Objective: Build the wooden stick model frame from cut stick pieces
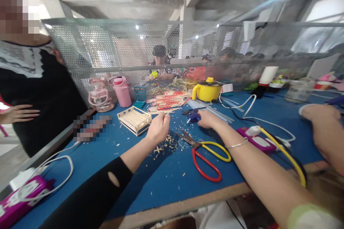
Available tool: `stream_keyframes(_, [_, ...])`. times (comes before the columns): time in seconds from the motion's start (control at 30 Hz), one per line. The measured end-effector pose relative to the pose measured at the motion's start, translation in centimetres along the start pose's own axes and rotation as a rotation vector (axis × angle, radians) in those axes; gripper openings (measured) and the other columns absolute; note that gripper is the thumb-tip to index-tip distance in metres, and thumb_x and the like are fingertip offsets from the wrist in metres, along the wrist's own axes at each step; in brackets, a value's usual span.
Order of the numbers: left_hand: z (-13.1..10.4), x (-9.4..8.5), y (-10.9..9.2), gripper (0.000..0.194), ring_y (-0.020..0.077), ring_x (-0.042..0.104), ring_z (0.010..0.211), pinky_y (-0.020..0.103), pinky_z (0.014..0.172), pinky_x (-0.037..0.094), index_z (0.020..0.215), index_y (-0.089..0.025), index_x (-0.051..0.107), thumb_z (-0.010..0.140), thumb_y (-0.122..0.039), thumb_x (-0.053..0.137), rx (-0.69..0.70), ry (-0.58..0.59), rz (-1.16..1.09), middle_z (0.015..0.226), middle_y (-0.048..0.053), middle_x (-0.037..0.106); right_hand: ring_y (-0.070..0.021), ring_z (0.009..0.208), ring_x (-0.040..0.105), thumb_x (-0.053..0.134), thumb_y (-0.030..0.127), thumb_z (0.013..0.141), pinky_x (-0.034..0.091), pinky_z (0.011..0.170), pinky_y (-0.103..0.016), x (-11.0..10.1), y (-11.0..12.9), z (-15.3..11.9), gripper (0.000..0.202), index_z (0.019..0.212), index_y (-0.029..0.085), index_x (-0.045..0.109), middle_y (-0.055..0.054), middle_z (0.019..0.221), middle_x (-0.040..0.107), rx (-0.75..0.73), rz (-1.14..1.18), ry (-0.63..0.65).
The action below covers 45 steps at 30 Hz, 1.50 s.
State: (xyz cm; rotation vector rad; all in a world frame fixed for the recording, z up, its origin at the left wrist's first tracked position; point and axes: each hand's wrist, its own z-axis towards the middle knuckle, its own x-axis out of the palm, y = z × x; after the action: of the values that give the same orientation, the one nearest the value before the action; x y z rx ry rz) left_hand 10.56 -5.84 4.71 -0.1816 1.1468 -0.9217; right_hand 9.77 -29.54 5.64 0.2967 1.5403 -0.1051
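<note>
My left hand [159, 127] is closed above the table beside a small wooden stick tray [134, 119]; what its fingertips hold is too small to make out. My right hand [206, 118] has its fingers closed on a dark blue tool [192, 115], partly hidden by the hand. Between my forearms lie open scissors [197, 144] with one red and one yellow handle. Small wood scraps [170, 142] are scattered around them. Beyond my hands is a pile of wooden sticks [168, 101] with red parts.
Behind stand a pink bottle [122, 92], a clear pink jug [100, 94] and a yellow pot [208, 90]. Clear glue sticks [215, 109] and a purple power strip [256, 139] with cables lie right. Another person's arm [326, 125] rests far right; a person in black stands left.
</note>
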Motion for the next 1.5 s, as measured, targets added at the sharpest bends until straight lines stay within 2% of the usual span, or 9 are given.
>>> stream_keyframes(0.17, [6.6, 3.0, -0.5, 0.011, 0.0186, 0.057, 0.067, 0.028, 0.059, 0.039, 0.08, -0.016, 0.057, 0.082, -0.026, 0.053, -0.034, 0.072, 0.094, 0.069, 0.005, 0.061, -0.0207, 0.1, 0.059, 0.056, 0.032, 0.089, 0.051, 0.083, -0.041, 2.1, -1.4, 0.8, 0.032, 0.117, 0.016, 0.055, -0.009, 0.118, 0.057, 0.078, 0.194, -0.051])
stream_keyframes(0.33, [11.3, 6.3, -1.1, 0.028, 0.0201, 0.06, 0.093, 0.038, 0.079, 0.051, 0.111, -0.014, 0.057, 0.089, -0.031, 0.054, -0.028, 0.171, 0.151, 0.108, 0.009, 0.061, -0.0183, 0.09, 0.061, 0.056, 0.034, 0.089, 0.053, 0.075, -0.036, 0.3, -3.4, 0.5, 0.029, 0.112, 0.015, 0.058, -0.006, 0.109, 0.061, 0.156, 0.451, -0.183])
stream_keyframes(0.57, [12.8, 12.1, -3.6, 0.035, 0.0227, 0.059, 0.101, 0.041, 0.084, 0.05, 0.118, -0.014, 0.055, 0.089, -0.033, 0.053, 0.106, 0.328, 0.162, 0.119, 0.008, 0.057, -0.0198, 0.074, 0.062, 0.049, 0.021, 0.072, 0.044, 0.055, -0.025, -0.3, -4.0, 0.2, 0.036, 0.104, 0.011, 0.062, -0.006, 0.087, 0.069, 0.217, 0.704, -0.463])
stream_keyframes(0.7, [13.2, 13.4, -3.9, 0.035, 0.0223, 0.059, 0.101, 0.042, 0.083, 0.051, 0.118, -0.015, 0.054, 0.088, -0.033, 0.055, 0.129, 0.34, 0.17, 0.118, 0.009, 0.057, -0.0193, 0.074, 0.062, 0.05, 0.021, 0.067, 0.045, 0.057, -0.024, -0.1, -3.8, 0.0, 0.043, 0.107, 0.012, 0.06, -0.007, 0.089, 0.07, 0.183, 0.737, -0.54])
stream_keyframes(0.83, [14.7, 11.2, -2.8, 0.033, 0.0218, 0.059, 0.1, 0.041, 0.084, 0.051, 0.117, -0.016, 0.055, 0.089, -0.032, 0.054, 0.093, 0.273, 0.19, 0.119, 0.009, 0.057, -0.0197, 0.085, 0.064, 0.051, 0.019, 0.069, 0.048, 0.07, -0.025, -0.1, -3.9, -0.1, 0.045, 0.113, 0.013, 0.057, -0.007, 0.099, 0.069, 0.163, 0.674, -0.549])
stream_keyframes(1.0, [16.4, 4.1, -1.4, 0.023, 0.0224, 0.059, 0.098, 0.038, 0.082, 0.049, 0.109, -0.016, 0.058, 0.089, -0.024, 0.052, 0.036, 0.041, 0.212, 0.107, 0.011, 0.061, -0.0223, 0.099, 0.06, 0.061, 0.017, 0.077, 0.046, 0.086, -0.035, 0.0, -4.3, 0.5, 0.037, 0.113, 0.014, 0.057, -0.01, 0.109, 0.064, 0.115, 0.465, -0.428])
stream_keyframes(1.17, [14.9, -1.9, -1.6, 0.012, 0.0229, 0.058, 0.086, 0.034, 0.074, 0.042, 0.091, -0.016, 0.054, 0.085, -0.012, 0.045, 0.054, -0.177, 0.161, 0.083, 0.009, 0.062, -0.0195, 0.097, 0.06, 0.055, 0.033, 0.09, 0.051, 0.082, -0.04, 0.8, -3.9, 2.1, 0.03, 0.114, 0.016, 0.057, -0.008, 0.115, 0.059, -0.047, 0.264, -0.187])
stream_keyframes(1.33, [10.7, -3.7, -1.5, 0.006, 0.0163, 0.053, 0.068, 0.027, 0.064, 0.038, 0.077, -0.019, 0.048, 0.078, -0.013, 0.051, 0.083, -0.193, 0.07, 0.07, 0.002, 0.057, -0.0204, 0.097, 0.06, 0.057, 0.031, 0.089, 0.051, 0.083, -0.04, 0.4, -2.3, 1.9, 0.03, 0.115, 0.015, 0.057, -0.009, 0.115, 0.059, -0.145, 0.147, -0.168])
stream_keyframes(1.5, [6.1, -4.4, -1.2, 0.018, 0.0142, 0.048, 0.058, 0.024, 0.055, 0.033, 0.066, -0.021, 0.04, 0.072, -0.01, 0.053, 0.066, -0.098, 0.007, 0.058, -0.002, 0.049, -0.0382, 0.125, 0.039, 0.053, 0.013, 0.08, 0.034, 0.099, -0.055, -2.5, 1.4, -4.8, 0.055, 0.133, 0.003, 0.039, -0.027, 0.131, 0.045, -0.127, 0.087, -0.464])
